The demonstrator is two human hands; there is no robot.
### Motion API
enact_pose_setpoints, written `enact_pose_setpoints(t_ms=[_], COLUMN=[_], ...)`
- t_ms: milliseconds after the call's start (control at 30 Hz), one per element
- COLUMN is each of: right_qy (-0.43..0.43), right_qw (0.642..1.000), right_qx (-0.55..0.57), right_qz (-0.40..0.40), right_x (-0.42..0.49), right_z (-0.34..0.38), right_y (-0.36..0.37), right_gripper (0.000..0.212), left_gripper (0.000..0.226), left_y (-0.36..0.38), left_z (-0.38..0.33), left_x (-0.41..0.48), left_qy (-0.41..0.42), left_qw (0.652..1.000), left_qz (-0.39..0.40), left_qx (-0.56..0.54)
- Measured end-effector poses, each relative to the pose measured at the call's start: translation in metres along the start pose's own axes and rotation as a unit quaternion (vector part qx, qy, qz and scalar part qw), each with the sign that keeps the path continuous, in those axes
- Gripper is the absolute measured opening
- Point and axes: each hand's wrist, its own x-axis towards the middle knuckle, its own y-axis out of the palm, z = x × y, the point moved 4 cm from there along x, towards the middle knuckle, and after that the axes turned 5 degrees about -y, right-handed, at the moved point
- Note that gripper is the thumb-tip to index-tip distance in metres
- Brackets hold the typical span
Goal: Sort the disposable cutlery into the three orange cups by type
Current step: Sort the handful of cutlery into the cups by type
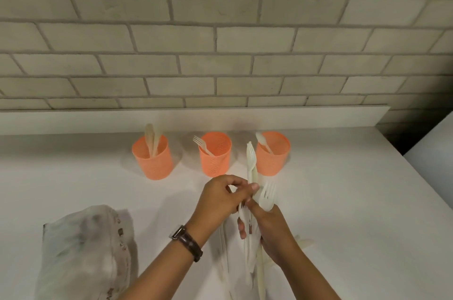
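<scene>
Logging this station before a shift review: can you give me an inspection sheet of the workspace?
Surface: white counter.
Job's things: three orange cups in a row. The left cup holds two pieces, likely knives. The middle cup holds a fork. The right cup holds a spoon. A cutlery bundle is held in both hands.
Clutter: crumpled bag, near left.
Grippers: left hand pinches the bundle; right hand grips it lower down.
Cables: nothing seen.
Surroundings: brick wall behind.

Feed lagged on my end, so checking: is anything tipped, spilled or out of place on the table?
Nothing stands out. The left cup, middle cup and right cup stand upright in a row. The left hand and right hand grip a bundle of cutlery; a crumpled bag lies beside them.
</scene>
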Motion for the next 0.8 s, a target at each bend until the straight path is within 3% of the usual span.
enact_pose_setpoints(t_ms=[233, 433, 500, 567, 667, 800], right_qy=[0.004, 0.020, 0.021, 0.019, 0.018, 0.018], right_qw=[0.999, 0.998, 0.998, 0.998, 0.995, 0.995], right_qx=[-0.011, 0.053, 0.059, 0.056, 0.066, 0.060], right_qz=[0.030, 0.009, -0.013, -0.034, -0.071, -0.083], right_x=[-0.001, 0.000, 0.001, 0.003, 0.007, 0.010], right_z=[-0.002, -0.011, -0.011, -0.012, -0.014, -0.015], right_y=[-0.001, -0.004, -0.008, -0.011, -0.016, -0.015], right_gripper=[0.021, 0.021, 0.026, 0.033, 0.023, 0.023], left_gripper=[0.011, 0.013, 0.015, 0.017, 0.011, 0.009], left_y=[-0.005, -0.056, -0.066, -0.057, -0.030, -0.004], left_z=[-0.002, -0.019, -0.021, -0.014, 0.012, 0.036], left_x=[0.006, 0.012, 0.006, -0.004, -0.022, -0.036], left_qy=[-0.010, 0.045, 0.046, 0.017, -0.022, -0.056], left_qw=[0.997, 0.964, 0.975, 0.996, 0.997, 0.998], left_qz=[-0.062, -0.219, -0.183, -0.085, 0.011, 0.028], left_qx=[-0.034, -0.146, -0.117, -0.033, 0.075, 0.023])
